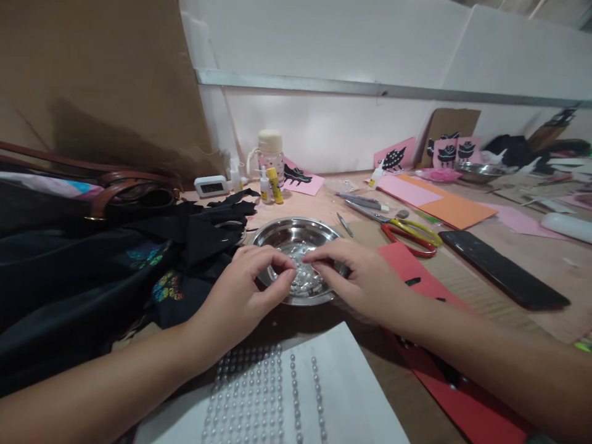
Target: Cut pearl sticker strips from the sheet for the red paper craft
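Observation:
A shiny steel bowl (282, 237) with small pearl beads in it stands in the middle of the table. Both hands hover over its near rim. My left hand (243, 293) has its fingers curled and pinched together at the fingertips. My right hand (356, 274) is pinched the same way, its fingertips almost meeting those of the left. Whatever they pinch is too small to make out. Just in front of me lies a white sheet (342, 388) covered with rows of stick-on pearls (252, 394).
Black cloth (92, 277) and a brown-strapped bag (124, 188) fill the left. Scissors with red and yellow handles (409, 234), a black phone (502, 268), red paper (407, 265), orange and pink sheets lie right. Glue bottles (271, 185), a jar and a small clock (210, 185) stand behind.

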`<state>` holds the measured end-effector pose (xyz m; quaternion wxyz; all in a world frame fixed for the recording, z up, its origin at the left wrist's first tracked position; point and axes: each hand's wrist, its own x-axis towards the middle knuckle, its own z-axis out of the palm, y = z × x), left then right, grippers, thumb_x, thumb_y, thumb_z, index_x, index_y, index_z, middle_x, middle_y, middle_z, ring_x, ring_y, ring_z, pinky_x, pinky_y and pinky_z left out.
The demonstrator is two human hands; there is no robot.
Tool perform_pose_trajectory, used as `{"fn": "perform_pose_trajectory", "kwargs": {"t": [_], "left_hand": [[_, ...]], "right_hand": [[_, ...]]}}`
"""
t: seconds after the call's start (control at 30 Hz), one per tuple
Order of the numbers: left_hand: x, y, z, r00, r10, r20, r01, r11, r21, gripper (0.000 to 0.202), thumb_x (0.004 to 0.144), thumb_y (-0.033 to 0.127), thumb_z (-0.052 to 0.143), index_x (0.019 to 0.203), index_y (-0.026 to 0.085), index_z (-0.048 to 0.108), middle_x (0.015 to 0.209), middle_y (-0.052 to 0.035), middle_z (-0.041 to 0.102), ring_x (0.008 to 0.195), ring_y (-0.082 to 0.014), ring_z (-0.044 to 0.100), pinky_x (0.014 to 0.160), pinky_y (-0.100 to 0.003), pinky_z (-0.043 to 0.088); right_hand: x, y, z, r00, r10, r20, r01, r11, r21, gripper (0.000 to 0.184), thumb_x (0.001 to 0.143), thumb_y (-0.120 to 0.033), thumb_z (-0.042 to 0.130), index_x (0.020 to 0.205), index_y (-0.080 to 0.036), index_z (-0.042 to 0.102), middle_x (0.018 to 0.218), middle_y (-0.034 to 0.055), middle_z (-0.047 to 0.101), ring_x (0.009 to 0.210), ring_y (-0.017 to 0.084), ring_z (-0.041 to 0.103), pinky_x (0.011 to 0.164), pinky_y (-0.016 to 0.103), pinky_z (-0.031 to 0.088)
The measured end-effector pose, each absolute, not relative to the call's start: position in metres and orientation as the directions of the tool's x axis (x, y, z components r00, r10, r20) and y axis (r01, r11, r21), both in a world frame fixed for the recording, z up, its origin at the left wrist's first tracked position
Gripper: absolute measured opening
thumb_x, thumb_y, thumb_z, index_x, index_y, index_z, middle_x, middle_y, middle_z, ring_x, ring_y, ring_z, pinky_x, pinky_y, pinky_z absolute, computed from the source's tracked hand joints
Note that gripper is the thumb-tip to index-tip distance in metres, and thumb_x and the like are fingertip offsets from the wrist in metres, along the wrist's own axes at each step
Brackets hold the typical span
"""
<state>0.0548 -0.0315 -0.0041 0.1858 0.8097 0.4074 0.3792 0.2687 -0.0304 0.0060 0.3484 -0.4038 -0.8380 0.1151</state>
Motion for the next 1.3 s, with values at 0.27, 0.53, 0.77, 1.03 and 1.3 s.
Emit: {"fn": "perform_pose_trajectory", "kwargs": {"t": [0.27,0.53,0.77,1.03,1.3], "left_hand": [[0.0549,-0.0341,-0.0047,0.38,0.765,0.52,0.567,-0.637,0.522,0.013,0.094,0.029,0.058,0.088,0.024,0.067,0.086,0.0019,0.073,0.088,-0.0198,0.064,0.087,-0.038,0.042],[0.0536,-0.0337,-0.0044,0.448,0.669,0.593,0.548,-0.73,0.409,0.008,0.095,0.023,0.06,0.092,0.024,0.067,0.09,0.0029,0.074,0.089,-0.018,0.067,0.091,-0.038,0.04],[0.054,-0.033,-0.0048,0.468,0.594,0.655,0.535,-0.78,0.325,0.013,0.091,0.014,0.062,0.095,0.021,0.073,0.091,-0.0003,0.076,0.085,-0.0169,0.068,0.094,-0.039,0.038],[0.0535,-0.0349,-0.0078,0.495,0.538,0.682,0.509,-0.816,0.275,0.015,0.091,0.013,0.062,0.098,0.02,0.074,0.091,-0.0004,0.076,0.086,-0.017,0.068,0.098,-0.04,0.037],[0.0547,-0.0342,-0.0084,0.476,0.576,0.664,0.491,-0.801,0.342,0.016,0.091,0.014,0.063,0.1,0.02,0.075,0.092,0.0,0.076,0.085,-0.0157,0.068,0.097,-0.04,0.037]], "right_hand": [[0.2602,-0.0385,0.0079,-0.429,0.769,0.474,0.551,0.639,-0.536,0.008,0.092,-0.021,0.064,0.087,-0.023,0.069,0.082,-0.0004,0.073,0.078,0.016,0.066,0.073,0.03,0.048],[0.2593,-0.04,0.004,-0.445,0.736,0.51,0.565,0.672,-0.478,0.009,0.093,-0.018,0.062,0.088,-0.02,0.069,0.08,0.0021,0.073,0.077,0.018,0.064,0.074,0.033,0.047],[0.2609,-0.0372,0.0003,-0.431,0.75,0.502,0.582,0.656,-0.481,0.007,0.093,-0.018,0.064,0.089,-0.019,0.069,0.081,0.0009,0.073,0.08,0.017,0.065,0.076,0.032,0.046],[0.26,-0.0367,0.0014,-0.409,0.752,0.517,0.591,0.65,-0.477,0.008,0.09,-0.018,0.064,0.083,-0.019,0.067,0.078,0.0002,0.072,0.075,0.016,0.064,0.071,0.029,0.045],[0.2599,-0.0353,0.0014,-0.405,0.769,0.495,0.592,0.633,-0.498,0.011,0.09,-0.019,0.059,0.083,-0.019,0.067,0.078,0.0011,0.072,0.075,0.016,0.063,0.071,0.029,0.045]]}}
